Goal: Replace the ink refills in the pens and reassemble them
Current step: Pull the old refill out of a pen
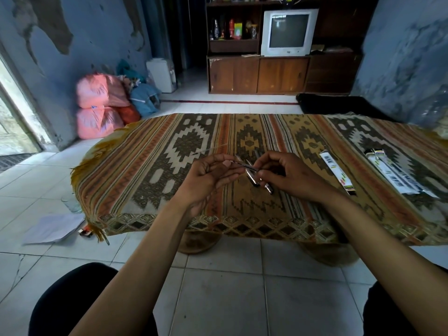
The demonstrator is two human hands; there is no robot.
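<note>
Left hand (208, 175) pinches the refill (243, 165), its long axis running rightward into the right hand (283, 173) gripping pen parts (253, 178) above the counter (242, 214).

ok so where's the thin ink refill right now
In the head view the thin dark ink refill is held mid-table between the left hand and right hand, above silver pen parts on the patterned woven cloth.

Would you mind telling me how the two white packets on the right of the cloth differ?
The nearer packet is narrow and lies closer to the hands; the farther packet is wider, longer and nearer the table's right end. The farther packet looks partly clear at its near end; the nearer packet ends dark. Both lie flat, slanted alike, showing barcodes.
</note>
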